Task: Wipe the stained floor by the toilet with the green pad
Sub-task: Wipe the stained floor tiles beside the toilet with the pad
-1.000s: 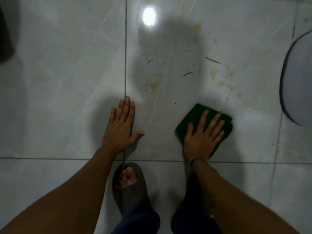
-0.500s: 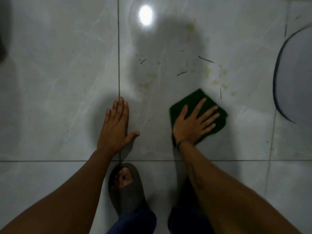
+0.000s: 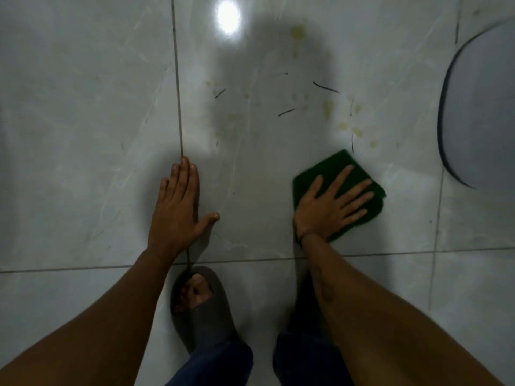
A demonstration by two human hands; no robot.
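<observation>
So: pad lies flat on the floor under the right hand, fingers splayed wide and pressing down on it, not curled around it; likely so the whole pad bears on the tile while scrubbing. Far corner of the pad pokes out past the fingertips. Stains, yellowish blotches plus thin dark strands, sit just beyond the pad's far edge and further ahead of both hands, not yet under the pad. Toilet base curves in at the far right, apart from the pad. Left hand is flat on the floor, palm down, fingers together, thumb out, holding nothing; looks like a brace for body weight. It lies along a grout line, well apart from the right hand. Slipper sits near side of the left hand, between the forearms. Wiping looks barely started; a forward push is needed.
</observation>
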